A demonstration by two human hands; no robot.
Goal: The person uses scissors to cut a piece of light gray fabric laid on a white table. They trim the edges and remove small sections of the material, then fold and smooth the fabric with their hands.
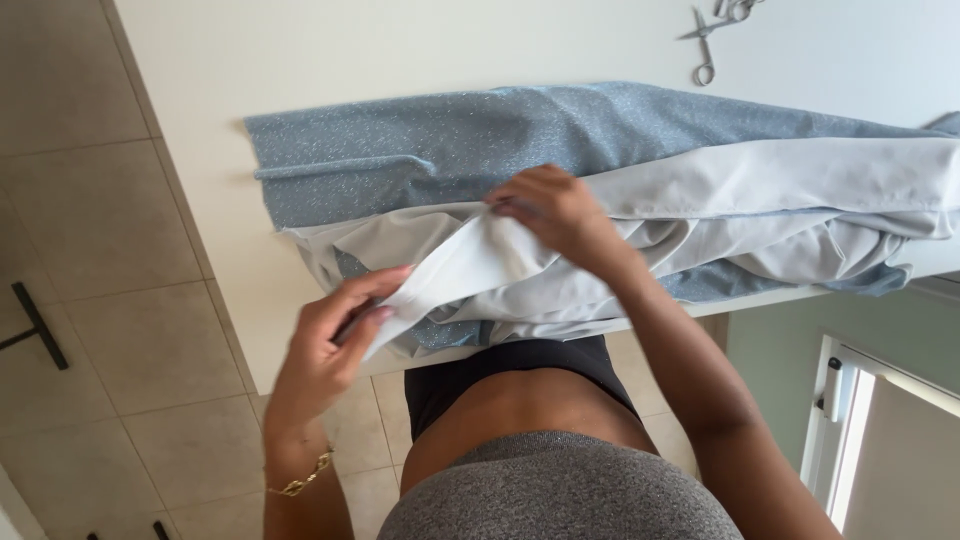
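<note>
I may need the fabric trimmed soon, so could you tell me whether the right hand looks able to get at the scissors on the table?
Probably yes: the scissors lie uncovered, though the right hand holds fabric.

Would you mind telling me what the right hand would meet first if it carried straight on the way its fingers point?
The right hand points toward the far left of the table. Its fingertips already pinch the pale grey cloth; just past that lies the speckled blue fabric, probably the first new thing met, though depth is unclear.

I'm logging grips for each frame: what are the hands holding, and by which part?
Both hold the pale grey fabric by its folded edge: left hand at its near end, right hand further along.
</note>
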